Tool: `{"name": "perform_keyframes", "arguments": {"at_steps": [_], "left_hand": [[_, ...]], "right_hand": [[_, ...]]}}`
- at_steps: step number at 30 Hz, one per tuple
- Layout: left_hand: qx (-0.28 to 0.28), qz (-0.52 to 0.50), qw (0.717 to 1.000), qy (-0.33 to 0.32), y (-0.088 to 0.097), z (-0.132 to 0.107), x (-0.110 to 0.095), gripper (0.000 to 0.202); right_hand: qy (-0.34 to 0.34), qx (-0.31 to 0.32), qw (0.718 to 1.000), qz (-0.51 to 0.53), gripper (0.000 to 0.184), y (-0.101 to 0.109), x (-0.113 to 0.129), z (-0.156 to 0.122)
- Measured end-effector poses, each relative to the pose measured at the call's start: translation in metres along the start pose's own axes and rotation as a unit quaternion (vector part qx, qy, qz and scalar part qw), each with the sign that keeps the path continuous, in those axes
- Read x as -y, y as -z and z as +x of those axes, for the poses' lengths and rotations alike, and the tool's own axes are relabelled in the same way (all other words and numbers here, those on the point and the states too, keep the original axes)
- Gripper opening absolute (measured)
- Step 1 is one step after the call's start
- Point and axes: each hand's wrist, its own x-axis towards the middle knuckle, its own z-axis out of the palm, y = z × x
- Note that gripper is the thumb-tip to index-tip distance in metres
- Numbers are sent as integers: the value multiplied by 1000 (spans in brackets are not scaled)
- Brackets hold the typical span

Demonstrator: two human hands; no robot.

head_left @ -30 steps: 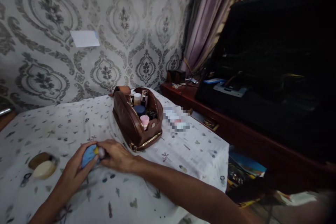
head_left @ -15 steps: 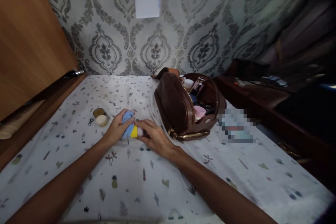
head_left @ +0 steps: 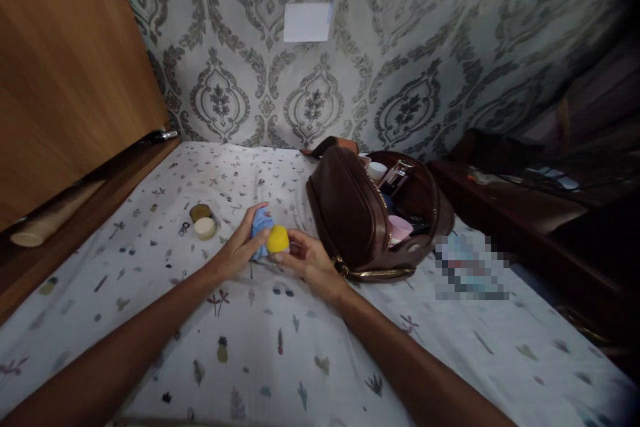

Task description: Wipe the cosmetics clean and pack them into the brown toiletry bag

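Observation:
My left hand point(head_left: 241, 248) is closed round a crumpled blue cloth point(head_left: 261, 223), its thumb near a small round container with a yellow top point(head_left: 278, 239). My right hand point(head_left: 311, 261) grips that container from the right, fingers and thumb curled at its pale lower part. The cloth meets the container's left side. Both hands are just above the patterned white sheet point(head_left: 275, 380). Left of them lie an open brownish jar or lid point(head_left: 201, 211) and a cream-coloured round piece point(head_left: 205, 228), close together.
Just right of my hands stands an open brown bag point(head_left: 345, 207) with a gold zip. A pink cup-like item point(head_left: 400, 229) and other small items sit inside. A pixelated patch point(head_left: 473, 267) covers something farther right. Wooden furniture point(head_left: 75, 93) borders the left; a patterned wall is behind.
The container has turned, so its yellow top now faces me more. My right fingers have curled further round it. The whole view has shifted slightly.

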Motion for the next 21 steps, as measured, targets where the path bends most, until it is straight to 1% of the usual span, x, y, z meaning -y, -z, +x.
{"name": "perform_keyframes", "arguments": {"at_steps": [2, 3, 7, 10, 11, 13, 17, 19, 21], "left_hand": [[24, 4, 1000, 3, 1, -1, 1, 77], [31, 11, 999, 7, 1, -1, 1, 78], [27, 45, 999, 14, 2, 1, 0, 65], [21, 62, 998, 11, 1, 1, 0, 58], [16, 77, 997, -7, 1, 1, 0, 55], [2, 120, 991, -62, -1, 0, 2, 49], [-25, 207, 964, -166, -4, -4, 4, 48], [-38, 225, 952, -204, -6, -6, 3, 47], [-39, 221, 949, -222, -7, -7, 2, 47]], "right_hand": [[-10, -17, 1000, 4, 48, -2, 3, -1], [-10, -22, 1000, 0, 48, -2, 4, -1], [17, -41, 998, -41, 42, -3, 1, -1], [50, -69, 993, -77, 42, 1, -5, 3], [63, -80, 991, -91, 43, 3, -7, 4], [91, -101, 983, -124, 45, 7, -11, 6], [127, -112, 968, -183, 46, 11, -12, 6], [132, -107, 965, -202, 46, 11, -11, 5], [139, -102, 960, -219, 47, 10, -9, 4]]}}
